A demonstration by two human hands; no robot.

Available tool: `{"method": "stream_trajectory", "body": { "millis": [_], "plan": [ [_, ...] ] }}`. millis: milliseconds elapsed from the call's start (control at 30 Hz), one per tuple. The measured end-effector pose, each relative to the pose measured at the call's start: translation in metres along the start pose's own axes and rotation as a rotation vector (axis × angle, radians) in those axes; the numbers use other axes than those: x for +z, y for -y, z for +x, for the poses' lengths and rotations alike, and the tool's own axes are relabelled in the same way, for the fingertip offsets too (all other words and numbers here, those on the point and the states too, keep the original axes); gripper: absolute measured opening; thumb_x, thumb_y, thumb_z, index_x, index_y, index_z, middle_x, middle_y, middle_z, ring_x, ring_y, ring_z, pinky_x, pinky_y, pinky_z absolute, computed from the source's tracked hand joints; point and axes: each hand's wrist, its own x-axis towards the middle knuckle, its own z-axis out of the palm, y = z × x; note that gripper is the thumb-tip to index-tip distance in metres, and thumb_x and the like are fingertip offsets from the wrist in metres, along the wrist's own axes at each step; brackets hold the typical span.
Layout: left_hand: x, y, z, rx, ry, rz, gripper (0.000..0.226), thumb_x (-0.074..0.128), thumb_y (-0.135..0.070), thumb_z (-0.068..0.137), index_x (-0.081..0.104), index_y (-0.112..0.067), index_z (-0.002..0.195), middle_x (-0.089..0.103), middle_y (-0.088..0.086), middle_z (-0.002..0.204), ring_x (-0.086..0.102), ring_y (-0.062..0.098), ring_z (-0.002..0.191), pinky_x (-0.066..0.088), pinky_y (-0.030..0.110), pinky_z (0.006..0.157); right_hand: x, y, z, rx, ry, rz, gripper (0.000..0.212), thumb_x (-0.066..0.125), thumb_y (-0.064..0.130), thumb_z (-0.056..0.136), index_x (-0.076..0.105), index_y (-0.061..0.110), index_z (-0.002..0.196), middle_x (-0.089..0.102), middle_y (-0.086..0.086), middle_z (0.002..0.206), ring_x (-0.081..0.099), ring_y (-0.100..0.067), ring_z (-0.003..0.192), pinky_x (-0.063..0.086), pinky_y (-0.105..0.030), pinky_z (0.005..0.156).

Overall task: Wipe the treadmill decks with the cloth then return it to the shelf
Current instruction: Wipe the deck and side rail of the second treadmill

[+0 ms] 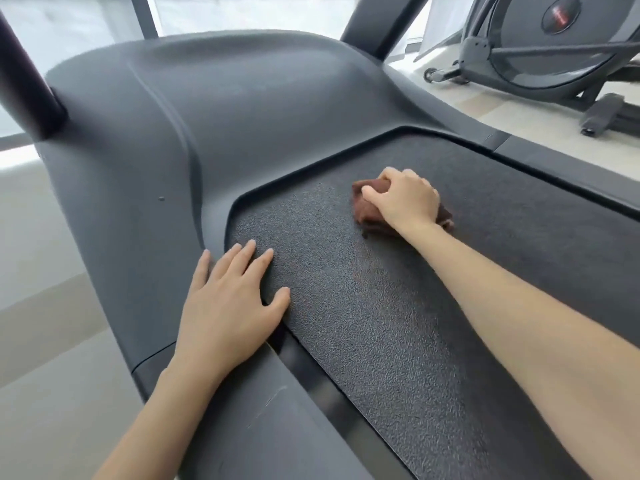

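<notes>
Grips the brown cloth [367,213] in the right hand [403,199], fingers curled over the bunched fabric and thumb tucked against its left side. Presses the cloth down onto the textured black treadmill deck [398,323], near the front end of the belt and a little right of its middle. Leaves cloth edges poking out past the thumb and beside the wrist.

Lays the left hand [225,306] flat and relaxed, palm down, fingers straight and slightly spread, holding nothing. Rests it across the left border of the deck, fingertips on the textured belt, heel of the palm on the smooth grey side rail [242,410]. Sets the two hands well apart, the right one further forward. Stretches both bare forearms in from the lower edge of the view.

Wraps the front of the belt with a moulded grey motor cover [207,116], just ahead of both hands. Rises from that cover at the far left as a dark upright post [24,81], and at the top right as a second grey upright [374,22]. Shows pale floor [52,341] on either side. Places another exercise machine [540,46] with a large round flywheel housing on the floor at the top right, well apart from the deck.
</notes>
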Motion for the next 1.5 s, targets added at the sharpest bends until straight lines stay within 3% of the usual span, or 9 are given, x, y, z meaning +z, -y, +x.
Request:
{"method": "stream_trajectory", "body": {
  "millis": [67,200,333,467,700,967,1100,1233,1500],
  "plan": [
    [-0.002,-0.001,0.0,0.005,0.008,0.001,0.061,0.036,-0.055,0.089,0.027,-0.033,0.145,0.018,-0.008,0.155,0.009,0.007,0.142,-0.007,0.034,0.116,0.008,0.018,-0.003,0.011,-0.02,-0.051,0.039,0.053,0.054,0.083,0.061,0.025,0.108,0.059,-0.011,0.115,0.053,-0.035,0.108,0.038,-0.041,0.092],
    [-0.006,0.0,0.002,0.009,0.015,-0.019,0.059,0.038,-0.052,0.089,0.029,-0.031,0.144,0.02,-0.006,0.155,0.011,0.009,0.142,-0.005,0.035,0.116,-0.011,0.022,-0.06,-0.243,0.066,0.059,0.032,0.057,0.053,0.081,0.062,0.028,0.1,0.061,-0.004,0.102,0.056,-0.028,0.099,0.039,-0.037,0.088],
    [-0.008,0.0,0.0,0.025,0.033,-0.042,0.056,0.04,-0.048,0.091,0.031,-0.029,0.144,0.022,-0.005,0.154,0.012,0.01,0.142,-0.004,0.035,0.116,-0.053,0.003,-0.157,-0.441,0.132,0.165,0.03,0.06,0.054,0.076,0.065,0.027,0.089,0.058,0.005,0.084,0.054,-0.018,0.082,0.042,-0.035,0.081],
    [-0.012,0.001,-0.018,0.087,0.045,-0.037,0.055,0.04,-0.048,0.092,0.031,-0.031,0.143,0.022,-0.007,0.154,0.013,0.009,0.142,-0.001,0.032,0.116,-0.095,-0.043,-0.236,-0.539,0.153,0.184,0.026,0.061,0.051,0.071,0.066,0.028,0.083,0.056,0.011,0.082,0.051,-0.011,0.076,0.042,-0.034,0.074],
    [-0.01,-0.007,-0.046,0.134,0.006,-0.006,0.057,0.037,-0.053,0.091,0.03,-0.032,0.144,0.022,-0.008,0.154,0.015,0.008,0.141,0.0,0.031,0.116,-0.091,-0.057,-0.243,-0.517,0.058,0.183,0.025,0.061,0.053,0.069,0.064,0.029,0.077,0.057,0.012,0.076,0.053,-0.01,0.071,0.045,-0.033,0.068],
    [-0.015,-0.01,-0.05,0.111,0.033,0.0,0.057,0.04,-0.049,0.091,0.029,-0.033,0.144,0.022,-0.008,0.154,0.012,0.01,0.142,0.001,0.032,0.117,-0.041,-0.003,-0.14,-0.055,0.002,-0.031,0.036,0.053,0.057,0.081,0.062,0.025,0.093,0.062,-0.003,0.099,0.056,-0.029,0.098,0.038,-0.038,0.084],
    [-0.016,-0.013,-0.058,0.103,0.027,-0.004,0.055,0.036,-0.05,0.092,0.029,-0.034,0.144,0.021,-0.008,0.154,0.01,0.008,0.142,0.0,0.032,0.116,-0.055,-0.01,-0.171,-0.19,0.015,0.028,0.035,0.056,0.058,0.079,0.061,0.027,0.094,0.059,-0.001,0.094,0.054,-0.026,0.094,0.037,-0.037,0.083],
    [-0.015,-0.009,-0.07,0.114,-0.002,-0.005,0.052,0.033,-0.051,0.092,0.03,-0.036,0.142,0.021,-0.01,0.154,0.006,0.007,0.143,-0.001,0.031,0.116,-0.081,-0.035,-0.232,-0.384,0.02,0.146,0.035,0.054,0.061,0.073,0.063,0.029,0.084,0.057,0.008,0.08,0.054,-0.019,0.077,0.043,-0.037,0.074],
    [-0.018,0.006,-0.064,0.029,-0.075,-0.063,0.05,0.04,-0.046,0.091,0.038,-0.034,0.139,0.022,-0.004,0.154,0.008,0.012,0.143,0.0,0.028,0.115,-0.077,-0.022,-0.221,-0.393,0.06,0.145,0.04,0.049,0.064,0.067,0.063,0.028,0.076,0.057,0.008,0.073,0.055,-0.017,0.074,0.045,-0.034,0.071]
  ]
}}
